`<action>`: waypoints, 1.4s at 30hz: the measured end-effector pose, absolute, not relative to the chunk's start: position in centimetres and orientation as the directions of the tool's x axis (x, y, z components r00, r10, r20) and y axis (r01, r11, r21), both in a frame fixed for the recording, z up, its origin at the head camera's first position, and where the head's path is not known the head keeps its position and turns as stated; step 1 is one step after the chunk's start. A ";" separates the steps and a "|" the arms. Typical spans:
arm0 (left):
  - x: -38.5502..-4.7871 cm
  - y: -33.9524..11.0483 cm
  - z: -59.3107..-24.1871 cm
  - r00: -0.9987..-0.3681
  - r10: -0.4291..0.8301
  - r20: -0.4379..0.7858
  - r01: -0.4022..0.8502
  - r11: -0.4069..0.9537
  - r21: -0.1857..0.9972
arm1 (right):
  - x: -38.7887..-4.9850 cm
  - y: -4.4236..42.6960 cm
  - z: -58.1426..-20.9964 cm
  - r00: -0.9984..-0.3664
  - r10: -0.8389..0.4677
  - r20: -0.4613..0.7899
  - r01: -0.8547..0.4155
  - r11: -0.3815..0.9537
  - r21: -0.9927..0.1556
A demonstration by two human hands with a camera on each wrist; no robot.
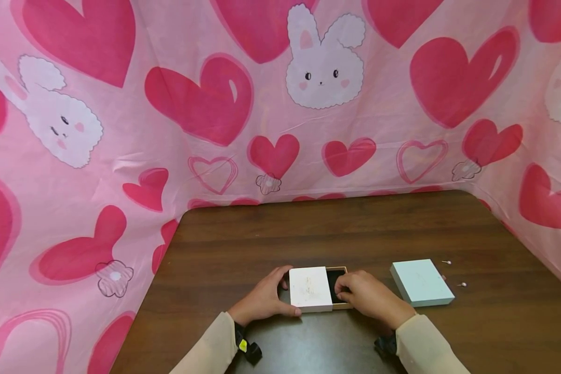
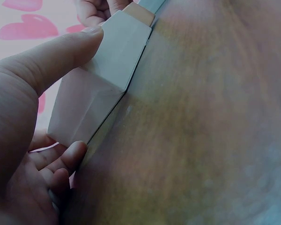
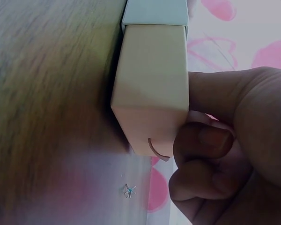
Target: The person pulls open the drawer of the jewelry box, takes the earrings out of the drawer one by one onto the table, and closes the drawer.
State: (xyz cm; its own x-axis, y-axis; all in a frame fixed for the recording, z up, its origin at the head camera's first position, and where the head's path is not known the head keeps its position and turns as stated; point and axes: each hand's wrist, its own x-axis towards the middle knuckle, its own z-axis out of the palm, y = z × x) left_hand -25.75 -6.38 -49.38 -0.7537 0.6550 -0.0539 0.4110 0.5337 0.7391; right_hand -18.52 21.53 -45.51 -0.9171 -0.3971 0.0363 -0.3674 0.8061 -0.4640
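A small white jewelry box (image 1: 310,288) lies on the table, its tan drawer (image 1: 342,306) slid partway out to the right and showing a black inside. My left hand (image 1: 266,298) grips the white sleeve from the left, with the thumb (image 2: 79,49) along its front side. The right hand (image 1: 366,296) reaches over the drawer, fingertips at the black inside. In the right wrist view its other fingers (image 3: 201,140) are curled beside the drawer's end, close to a small ribbon pull (image 3: 155,150). Whether these fingertips pinch anything is hidden.
To the right of the right hand sits a pale mint box (image 1: 423,283). Beside it lie two small pearl-headed earrings, one nearer (image 1: 463,284) and one farther (image 1: 447,262). Pink heart-and-bunny cloth (image 1: 308,124) encloses the brown wooden table (image 1: 243,239) at the back and sides.
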 end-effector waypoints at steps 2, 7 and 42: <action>-25.7 -6.4 -49.3 -0.754 0.655 -0.055 0.410 0.534 0.739 | -18.5 21.5 -45.5 -0.917 -0.397 0.029 -0.363 0.804 -0.472; -25.6 -6.4 -49.2 -0.758 0.649 -0.064 0.400 0.540 0.740 | -18.5 21.6 -45.5 -0.914 -0.404 0.030 -0.365 0.789 -0.494; -25.7 -6.3 -49.2 -0.764 0.640 -0.078 0.382 0.546 0.745 | -18.5 24.1 -46.6 -0.927 -0.375 0.024 -0.162 0.341 -0.926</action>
State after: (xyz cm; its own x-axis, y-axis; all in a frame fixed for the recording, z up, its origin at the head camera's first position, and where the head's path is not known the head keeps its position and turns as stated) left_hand -25.68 -6.35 -49.25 -0.7642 0.6404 -0.0775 0.3822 0.5464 0.7452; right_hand -18.46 24.14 -46.61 -0.9268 -0.3747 0.0239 -0.1618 0.3413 -0.9259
